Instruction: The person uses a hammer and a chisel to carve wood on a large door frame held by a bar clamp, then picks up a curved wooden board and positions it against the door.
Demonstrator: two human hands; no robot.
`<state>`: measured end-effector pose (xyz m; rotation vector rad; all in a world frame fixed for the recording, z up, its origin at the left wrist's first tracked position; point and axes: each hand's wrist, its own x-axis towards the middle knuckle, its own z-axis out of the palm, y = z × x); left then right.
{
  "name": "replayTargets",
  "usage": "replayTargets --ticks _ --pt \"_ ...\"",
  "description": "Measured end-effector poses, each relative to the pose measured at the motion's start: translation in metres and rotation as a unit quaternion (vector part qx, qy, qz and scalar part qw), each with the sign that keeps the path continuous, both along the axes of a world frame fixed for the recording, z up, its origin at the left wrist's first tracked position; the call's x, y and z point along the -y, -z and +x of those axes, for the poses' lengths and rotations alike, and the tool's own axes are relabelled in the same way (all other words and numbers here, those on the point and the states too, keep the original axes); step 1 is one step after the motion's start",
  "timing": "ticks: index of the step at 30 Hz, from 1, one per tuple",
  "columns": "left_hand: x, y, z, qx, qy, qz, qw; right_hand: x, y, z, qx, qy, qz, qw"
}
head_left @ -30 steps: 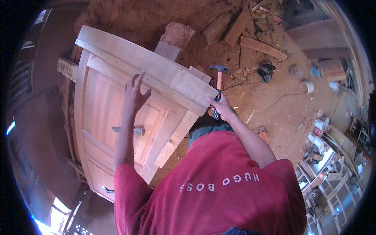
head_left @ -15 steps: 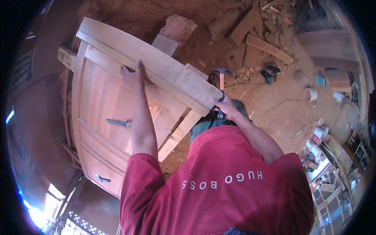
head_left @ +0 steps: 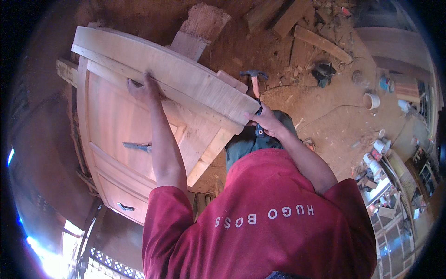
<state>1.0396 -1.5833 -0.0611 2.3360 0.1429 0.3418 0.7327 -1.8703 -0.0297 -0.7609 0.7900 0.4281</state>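
A long, pale wooden board with a curved outer edge (head_left: 186,69) lies along the far side of a panelled wooden piece (head_left: 111,107). My left hand (head_left: 145,88) grips the board's inner strip near its middle, fingers bent over it. At the board's right end, my right hand (head_left: 267,122) is closed round the dark grip of a claw hammer (head_left: 255,86) and also touches the board's corner. The hammer's head points away from me. A chisel (head_left: 136,146) lies on the panel beside my left forearm. Fingers under the board are hidden.
A small dark-handled tool (head_left: 125,207) lies on the panel's near left part. Wood offcuts (head_left: 323,44) and a dark bag-like object (head_left: 323,73) lie on the dirt floor. White buckets (head_left: 370,101) stand at the right. A rough wood block (head_left: 200,30) sits beyond the board.
The curved board has come against the panelled piece, and the dark gap near its right end has closed. Both hands keep their holds. The whole view has shifted slightly.
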Motion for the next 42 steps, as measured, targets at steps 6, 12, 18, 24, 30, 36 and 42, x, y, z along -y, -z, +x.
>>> replayTargets --ticks 6,12,18,24,30,36,42 --pt "0.012 -0.010 0.003 -0.069 -0.068 0.084 0.992 0.010 0.020 -0.002 -0.062 -0.008 -0.114 0.992" --pt "0.007 -0.011 0.004 -0.036 -0.060 0.030 0.997 0.020 0.016 0.010 -0.027 -0.010 -0.144 0.989" --pt "0.000 0.009 0.010 0.008 -0.061 0.050 0.997 0.028 0.009 0.020 -0.024 -0.067 -0.175 0.982" --pt "-0.005 0.014 0.012 0.013 -0.009 -0.041 0.999 0.028 0.014 0.016 -0.022 -0.077 -0.178 0.981" --pt "0.003 0.009 0.010 0.022 -0.048 -0.087 0.995 0.022 0.021 0.013 -0.002 -0.067 -0.214 0.974" --pt "-0.003 0.013 0.014 0.028 -0.056 -0.094 0.994 0.023 0.020 0.012 -0.008 -0.064 -0.211 0.975" --pt "0.013 0.001 0.011 0.016 -0.023 -0.128 0.991 0.025 0.015 0.015 -0.042 -0.060 -0.189 0.979"
